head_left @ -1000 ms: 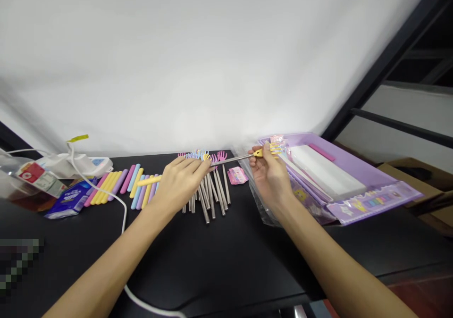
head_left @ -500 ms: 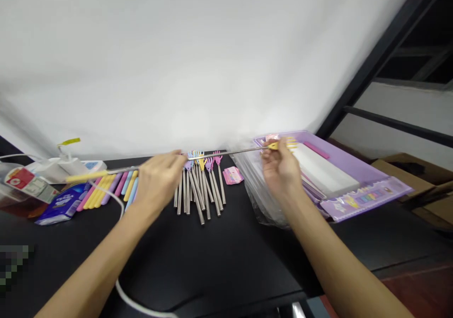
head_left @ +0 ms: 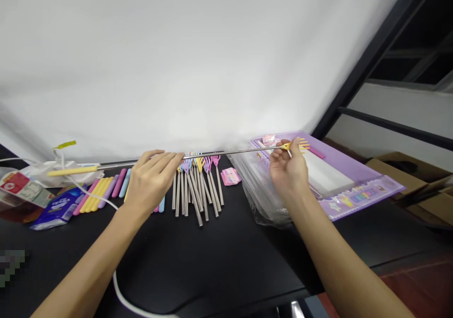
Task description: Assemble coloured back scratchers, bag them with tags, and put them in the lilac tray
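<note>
An extended back scratcher (head_left: 233,153) with a yellow handle and a yellow claw head spans both hands, almost level above the table. My left hand (head_left: 152,176) is closed around its metal rod near the middle. With thumb and fingers, my right hand (head_left: 292,164) pinches the base of the claw at the other end. Below the rod lie several metal back-scratcher rods (head_left: 198,190) with coloured claw heads, side by side. Several coloured handles (head_left: 97,195) in pink, yellow, purple and blue lie to the left, some hidden behind my left hand.
Pink cards (head_left: 230,176) lie right of the rods. Clear plastic bags (head_left: 262,205) and a purple printed package (head_left: 375,188) sit at the right. A blue packet (head_left: 58,209), a drink carton (head_left: 24,186) and a white cable (head_left: 122,297) are on the left. Cardboard boxes (head_left: 399,174) stand beyond the table.
My hands have moved apart: the right one rightward with the claw. More rod shows between them, and the yellow handle end reaches farther left.
</note>
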The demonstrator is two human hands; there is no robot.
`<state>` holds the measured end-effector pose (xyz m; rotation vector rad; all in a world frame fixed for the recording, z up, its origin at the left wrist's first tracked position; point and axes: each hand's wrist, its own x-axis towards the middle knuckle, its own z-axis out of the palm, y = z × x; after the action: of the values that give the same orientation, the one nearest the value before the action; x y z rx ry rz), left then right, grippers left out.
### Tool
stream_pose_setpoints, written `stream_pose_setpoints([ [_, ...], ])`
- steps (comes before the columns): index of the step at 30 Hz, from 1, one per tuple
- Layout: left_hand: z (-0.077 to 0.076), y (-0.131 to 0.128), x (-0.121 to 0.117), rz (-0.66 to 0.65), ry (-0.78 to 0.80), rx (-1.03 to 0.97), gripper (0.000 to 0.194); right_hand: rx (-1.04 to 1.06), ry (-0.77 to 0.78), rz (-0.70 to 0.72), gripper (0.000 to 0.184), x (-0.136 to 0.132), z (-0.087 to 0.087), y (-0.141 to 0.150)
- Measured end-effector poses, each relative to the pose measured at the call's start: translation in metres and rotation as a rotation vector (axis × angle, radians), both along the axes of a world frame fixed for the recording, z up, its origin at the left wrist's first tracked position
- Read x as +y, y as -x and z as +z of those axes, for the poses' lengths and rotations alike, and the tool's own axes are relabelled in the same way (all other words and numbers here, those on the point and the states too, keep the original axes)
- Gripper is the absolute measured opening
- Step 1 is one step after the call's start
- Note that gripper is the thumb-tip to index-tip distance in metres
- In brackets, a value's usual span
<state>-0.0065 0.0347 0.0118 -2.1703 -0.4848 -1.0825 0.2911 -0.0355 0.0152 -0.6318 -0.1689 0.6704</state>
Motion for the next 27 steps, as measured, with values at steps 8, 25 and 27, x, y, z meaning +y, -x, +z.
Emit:
stream_pose_setpoints([
  [8, 0.004, -0.03, -0.021, -0.159, 0.065, 0.055, 0.01, -0.244, -0.079, 0.361, 0.028, 0.001, -0.014, 0.063],
  [25, -0.005, -0.04, -0.03, -0.009, 0.066, 0.066, 0.013, -0.447, -0.069, 0.414, 0.026, -0.005, -0.016, 0.084],
  [27, -0.004, -0.033, -0.025, -0.005, 0.074, 0.071, 0.013, -0.357, -0.091, 0.36, 0.027, -0.003, -0.016, 0.072],
])
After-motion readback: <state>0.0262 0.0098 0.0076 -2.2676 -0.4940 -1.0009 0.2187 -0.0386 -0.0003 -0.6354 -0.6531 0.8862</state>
